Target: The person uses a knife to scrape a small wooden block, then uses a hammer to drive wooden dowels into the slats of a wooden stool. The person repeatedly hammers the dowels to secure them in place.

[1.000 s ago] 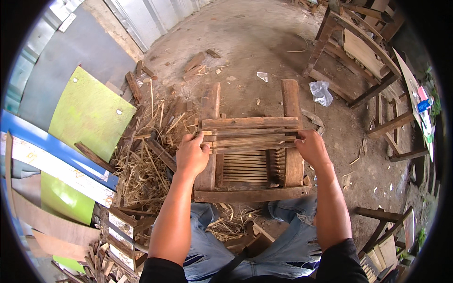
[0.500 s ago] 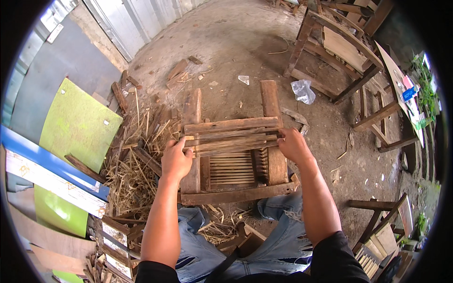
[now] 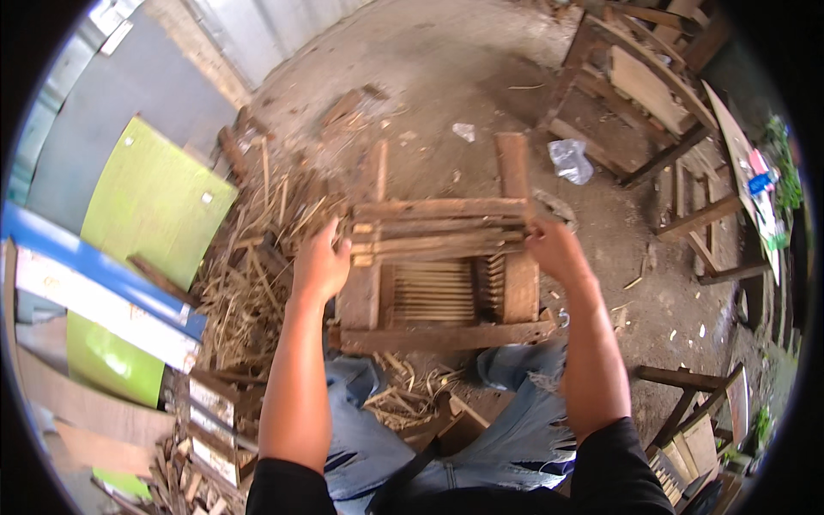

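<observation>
A wooden frame (image 3: 520,292) with two thick side posts stands in front of me, a row of thin slats (image 3: 433,290) set in its lower opening. Across the posts lie several loose wooden strips (image 3: 438,247), below a thicker wooden bar (image 3: 442,209). At the strips' right ends, my right hand (image 3: 556,251) is closed, its fingertips gripping them. My left hand (image 3: 321,264) is just beside the pale left ends, thumb and forefinger apart, with a small gap to the wood. The undersides of the strips are hidden.
Wood shavings and scraps (image 3: 253,296) heap up left of the frame. Green panels (image 3: 154,202) lean at the far left. A wooden chair frame (image 3: 631,103) stands at the back right, a clear plastic bag (image 3: 570,161) on the floor near it.
My left hand has come off the strips' left ends, its fingers spreading. My right hand stays at the right ends. The whole view has shifted slightly, with some blur.
</observation>
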`<act>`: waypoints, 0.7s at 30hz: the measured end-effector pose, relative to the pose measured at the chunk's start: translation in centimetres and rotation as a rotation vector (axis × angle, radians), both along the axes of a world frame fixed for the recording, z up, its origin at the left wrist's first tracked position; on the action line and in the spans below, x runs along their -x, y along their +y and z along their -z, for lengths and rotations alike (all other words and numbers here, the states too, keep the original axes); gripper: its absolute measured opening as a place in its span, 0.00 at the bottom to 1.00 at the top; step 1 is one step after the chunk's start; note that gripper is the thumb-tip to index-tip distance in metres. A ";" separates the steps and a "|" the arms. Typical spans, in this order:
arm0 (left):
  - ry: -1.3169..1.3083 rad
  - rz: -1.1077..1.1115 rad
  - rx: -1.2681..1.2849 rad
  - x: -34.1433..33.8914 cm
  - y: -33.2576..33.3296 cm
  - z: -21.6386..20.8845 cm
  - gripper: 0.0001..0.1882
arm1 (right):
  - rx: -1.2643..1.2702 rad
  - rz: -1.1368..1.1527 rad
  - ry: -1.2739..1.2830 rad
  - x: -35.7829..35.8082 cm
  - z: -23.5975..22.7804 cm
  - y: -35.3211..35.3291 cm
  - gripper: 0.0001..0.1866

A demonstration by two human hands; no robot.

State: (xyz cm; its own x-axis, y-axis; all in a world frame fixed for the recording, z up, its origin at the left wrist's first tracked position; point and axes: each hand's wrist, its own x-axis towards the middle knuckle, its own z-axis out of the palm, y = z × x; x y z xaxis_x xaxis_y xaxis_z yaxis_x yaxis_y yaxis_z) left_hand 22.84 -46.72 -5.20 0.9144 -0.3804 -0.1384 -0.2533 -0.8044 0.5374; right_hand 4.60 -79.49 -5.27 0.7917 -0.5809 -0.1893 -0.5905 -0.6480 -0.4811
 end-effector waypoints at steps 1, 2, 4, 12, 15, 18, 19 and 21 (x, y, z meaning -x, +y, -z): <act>-0.015 -0.030 0.030 -0.3 0.8 -0.5 0.26 | 0.022 0.017 -0.027 0.1 0.0 -0.1 0.19; -0.032 -0.062 0.046 -0.6 1.6 -1.1 0.26 | 0.040 0.030 -0.059 0.2 -0.1 -0.2 0.19; -0.089 -0.131 0.077 -1.0 3.6 -2.4 0.26 | 0.038 -0.004 -0.116 0.3 -0.2 -0.4 0.19; -0.038 -0.281 0.252 0.5 11.9 -6.9 0.23 | -0.147 0.059 -0.239 0.9 -0.8 0.1 0.14; -0.022 -0.207 0.163 -0.5 13.4 -6.0 0.21 | -0.168 0.071 -0.223 1.4 -1.3 0.5 0.14; -0.010 -0.029 0.034 -2.4 13.4 -1.4 0.18 | -0.157 0.102 -0.190 1.9 -1.7 0.4 0.15; 0.002 -0.029 -0.039 -2.7 13.2 1.2 0.17 | -0.149 0.118 -0.162 2.0 -1.8 0.1 0.15; 0.049 -0.041 -0.103 -3.4 13.0 7.3 0.18 | -0.129 0.145 -0.148 2.0 -1.8 -0.5 0.15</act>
State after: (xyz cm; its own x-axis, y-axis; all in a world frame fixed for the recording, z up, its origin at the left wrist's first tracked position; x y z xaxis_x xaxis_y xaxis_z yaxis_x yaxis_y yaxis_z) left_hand 26.26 -33.70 -12.46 0.9203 -0.3241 -0.2193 -0.1945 -0.8652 0.4622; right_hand 2.63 -79.99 -3.51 0.7261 -0.6693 -0.1574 -0.5899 -0.4888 -0.6428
